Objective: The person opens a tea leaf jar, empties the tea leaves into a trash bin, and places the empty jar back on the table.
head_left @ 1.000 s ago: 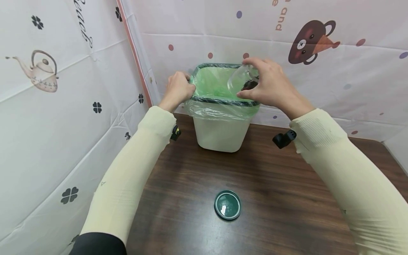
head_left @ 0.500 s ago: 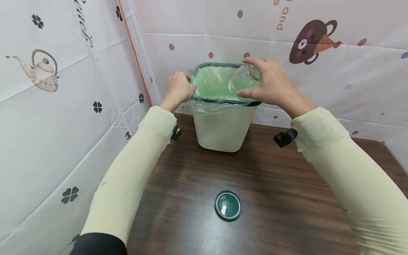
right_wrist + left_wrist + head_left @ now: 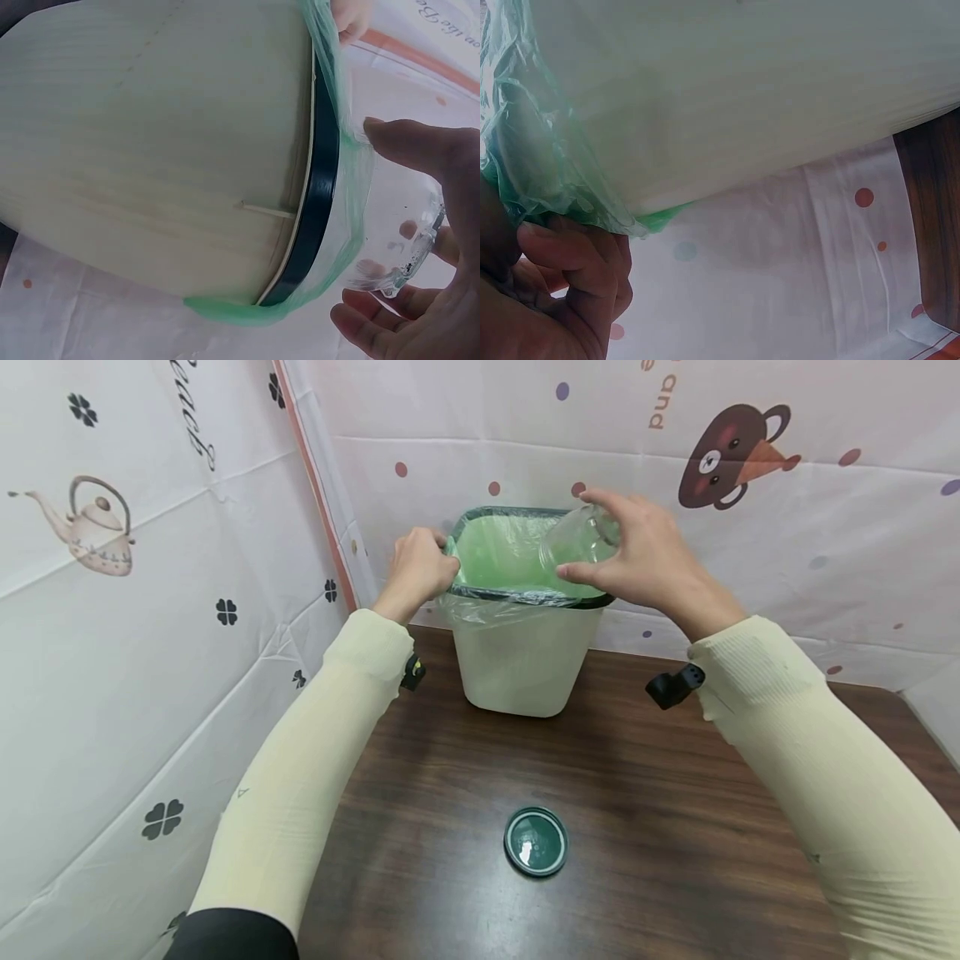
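Observation:
At the left side of a pale bin [image 3: 525, 664], my left hand [image 3: 418, 568] grips the edge of its green bin liner [image 3: 498, 552]. Curled fingers meet the gathered liner [image 3: 547, 176] in the left wrist view. My right hand [image 3: 651, 560] holds a clear jar [image 3: 576, 539] tilted over the right part of the bin's mouth, thumb on the near side and fingers on the far side. Small dark specks cling to the jar [image 3: 420, 247] in the right wrist view. The bin's dark rim [image 3: 322, 187] shows there beneath the liner. The bottom of the bin's inside is hidden.
A dark green round lid [image 3: 536, 842] lies on the brown wooden table [image 3: 637, 793], nearer to me than the bin. Printed cloth [image 3: 480, 410] hangs close behind the bin and along the left side.
Dark contents seen in the jar a second ago have left it. The liner's front overhang has slipped up, baring more of the bin. The right hand and jar shifted slightly.

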Motion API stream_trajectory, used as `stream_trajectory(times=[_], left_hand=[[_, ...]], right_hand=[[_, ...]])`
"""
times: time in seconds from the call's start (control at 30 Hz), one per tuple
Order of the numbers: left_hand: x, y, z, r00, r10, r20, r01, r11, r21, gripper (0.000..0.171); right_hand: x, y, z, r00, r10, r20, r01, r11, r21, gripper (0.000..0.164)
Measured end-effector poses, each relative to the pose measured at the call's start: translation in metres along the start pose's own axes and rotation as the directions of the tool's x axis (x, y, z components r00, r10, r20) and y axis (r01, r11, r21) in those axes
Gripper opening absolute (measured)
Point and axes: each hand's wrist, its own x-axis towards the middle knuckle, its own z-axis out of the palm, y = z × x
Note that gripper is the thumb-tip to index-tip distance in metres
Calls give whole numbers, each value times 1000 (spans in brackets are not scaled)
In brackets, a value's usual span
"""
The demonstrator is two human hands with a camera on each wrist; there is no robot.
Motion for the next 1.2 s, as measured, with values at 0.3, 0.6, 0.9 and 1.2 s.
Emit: stream_trajectory(times=[0.3,0.6,0.9,1.2], left_hand=[[0,-1,2,1000,10,16,-9,998,-54,20],[0,-5,0,999,-7,42,11,994,-108,42],[0,-8,-2,999,-7,38,12,992,-127,45],[-3,-9,0,1000,-18,7,19,980,-197,47]], right_hand=[[-8,7,-7,997,49,-57,-46,997,58,87],[-17,9,-12,990,110,-88,-102,991,90,87],[-14,3,-17,991,33,-132,-26,998,53,84],[-24,-1,-15,986,55,-159,-41,995,94,85]])
